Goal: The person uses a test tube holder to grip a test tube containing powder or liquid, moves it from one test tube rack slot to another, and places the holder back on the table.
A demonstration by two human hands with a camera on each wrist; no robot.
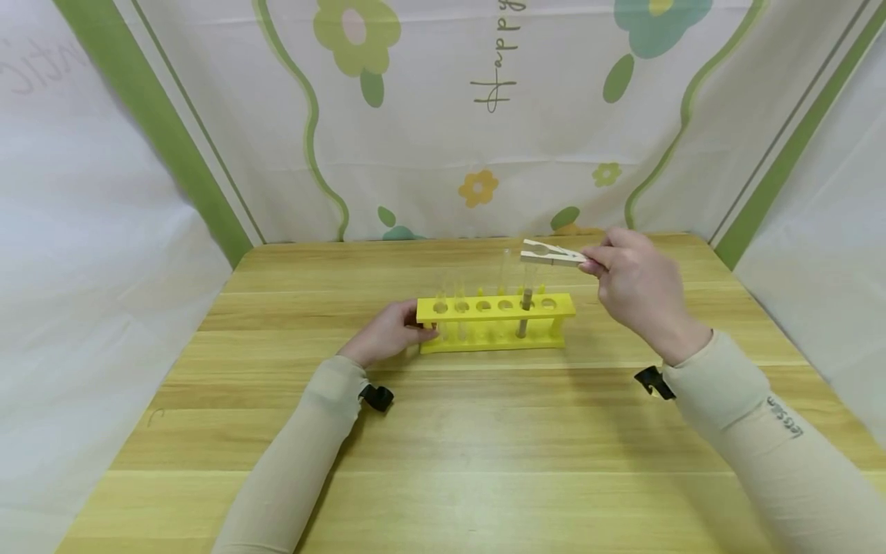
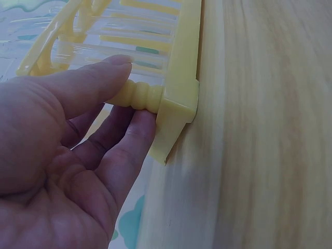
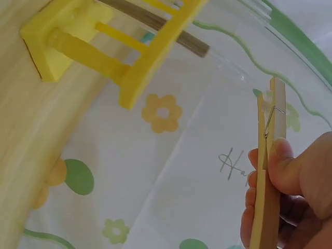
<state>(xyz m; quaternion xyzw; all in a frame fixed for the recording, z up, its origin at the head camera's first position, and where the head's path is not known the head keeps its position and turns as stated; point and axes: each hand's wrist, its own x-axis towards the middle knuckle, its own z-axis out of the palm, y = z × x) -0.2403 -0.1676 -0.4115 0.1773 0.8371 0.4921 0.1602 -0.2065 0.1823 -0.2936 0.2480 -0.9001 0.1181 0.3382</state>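
Observation:
My left hand (image 1: pixel 388 335) grips the turned left end post (image 2: pixel 142 96) of a yellow test tube rack (image 1: pixel 491 346), thumb on one side and fingertips on the other. The rack stands upright on the table. My right hand (image 1: pixel 640 285) holds a wooden test tube clamp (image 1: pixel 554 259) by its handles, level above the rack's right part. The clamp's tips are at the mouth of a clear test tube (image 3: pixel 233 72). That tube stands in the rack's second hole from the right, with a dark grey column (image 1: pixel 527 298) inside it.
Two clear tubes (image 1: pixel 461 288) stand in the rack's left holes, and another clear tube (image 1: pixel 505 269) rises along the back. The wooden table (image 1: pixel 443 462) meets a white flowered cloth (image 1: pixel 415 154) behind the rack. Similar cloth hangs at both sides.

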